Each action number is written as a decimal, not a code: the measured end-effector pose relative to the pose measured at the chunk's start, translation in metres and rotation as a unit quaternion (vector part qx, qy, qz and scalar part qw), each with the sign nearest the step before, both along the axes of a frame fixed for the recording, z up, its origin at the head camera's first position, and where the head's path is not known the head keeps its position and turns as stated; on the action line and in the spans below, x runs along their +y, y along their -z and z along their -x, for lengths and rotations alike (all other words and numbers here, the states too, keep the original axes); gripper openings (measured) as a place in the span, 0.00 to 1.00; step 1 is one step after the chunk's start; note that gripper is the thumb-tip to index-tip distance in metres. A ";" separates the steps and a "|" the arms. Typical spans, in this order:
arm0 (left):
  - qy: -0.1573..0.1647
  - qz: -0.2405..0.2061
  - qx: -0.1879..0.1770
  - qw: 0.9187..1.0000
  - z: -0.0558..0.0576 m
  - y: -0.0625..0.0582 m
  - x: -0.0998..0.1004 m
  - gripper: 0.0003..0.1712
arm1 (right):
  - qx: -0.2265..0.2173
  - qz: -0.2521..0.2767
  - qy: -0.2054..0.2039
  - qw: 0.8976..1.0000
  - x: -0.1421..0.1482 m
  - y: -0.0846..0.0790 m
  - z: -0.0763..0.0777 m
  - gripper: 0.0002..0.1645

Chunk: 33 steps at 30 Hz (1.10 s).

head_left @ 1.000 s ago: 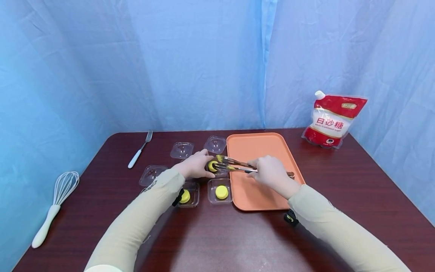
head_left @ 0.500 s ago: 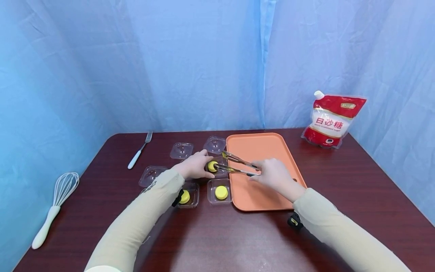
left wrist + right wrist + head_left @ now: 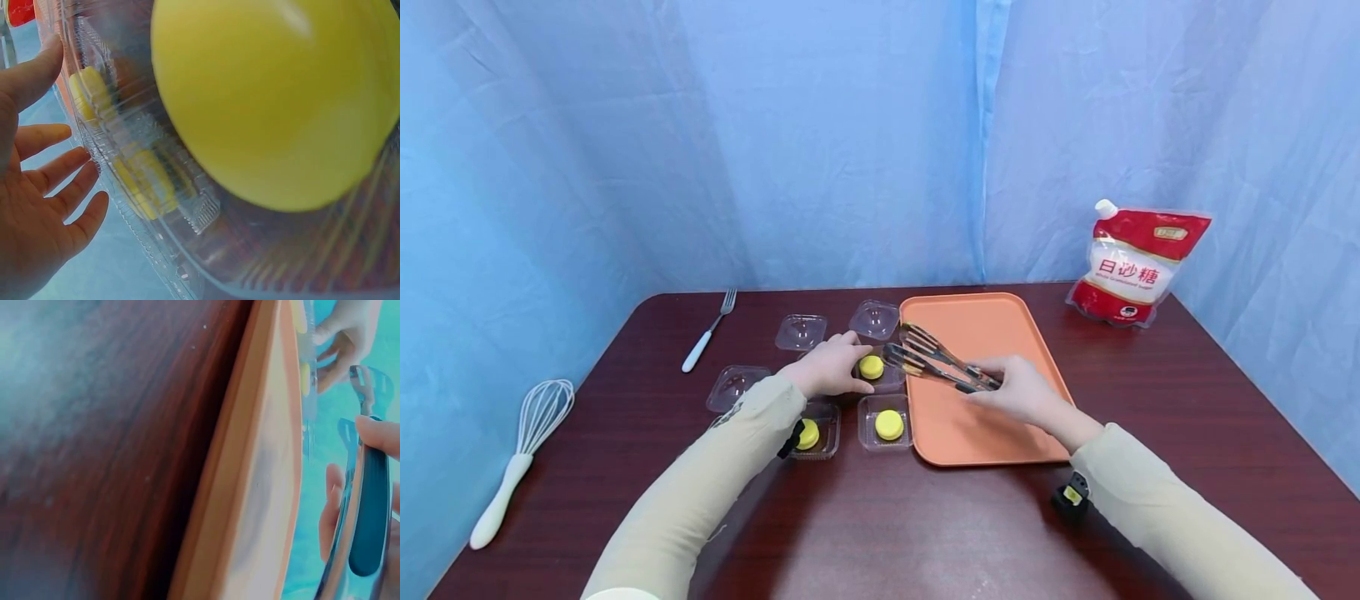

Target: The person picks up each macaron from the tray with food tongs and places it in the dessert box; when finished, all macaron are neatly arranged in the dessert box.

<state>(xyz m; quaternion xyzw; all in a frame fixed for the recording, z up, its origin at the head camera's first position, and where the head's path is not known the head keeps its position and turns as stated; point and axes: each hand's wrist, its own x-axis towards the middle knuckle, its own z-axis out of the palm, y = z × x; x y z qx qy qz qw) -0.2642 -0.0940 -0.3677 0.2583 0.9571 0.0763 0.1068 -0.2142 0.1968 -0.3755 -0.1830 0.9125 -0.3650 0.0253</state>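
Observation:
My right hand grips a pair of metal tongs with dark grip pads. Their slotted ends point left over the tray's left edge, just right of a yellow macaron-like disc lying in a clear plastic box. By that box is my left hand, with thumb and fingers spread at its side; contact is unclear. Nearer me, another yellow disc sits in its own clear box. A third disc, partly behind my left wrist, lies in the front-left box.
An orange tray lies right of the boxes. Clear box lids sit behind and left of them. A fork and whisk lie at the left. A red sugar pouch stands at the back right.
The tongs in my right hand have drawn back to the right, off the yellow disc in the rear box. That disc stays in the box. My left hand has hardly moved.

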 end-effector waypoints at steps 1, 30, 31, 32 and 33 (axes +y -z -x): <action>-0.001 0.000 -0.001 1.000 -0.001 0.000 0.000 0.40 | -0.011 0.008 0.000 1.000 0.003 0.000 0.000 0.31; -0.010 -0.065 0.036 0.997 -0.018 -0.016 -0.018 0.37 | -0.170 0.060 0.104 0.978 0.106 -0.009 -0.004 0.49; -0.011 -0.067 0.039 0.997 -0.018 -0.016 -0.019 0.37 | -0.174 0.056 0.107 0.977 0.110 -0.008 -0.004 0.49; -0.012 -0.070 0.041 0.997 -0.019 -0.016 -0.021 0.36 | -0.180 0.051 0.113 0.976 0.113 -0.007 -0.004 0.49; -0.015 -0.074 0.043 0.996 -0.020 -0.016 -0.023 0.36 | -0.184 0.049 0.117 0.975 0.117 -0.006 -0.004 0.50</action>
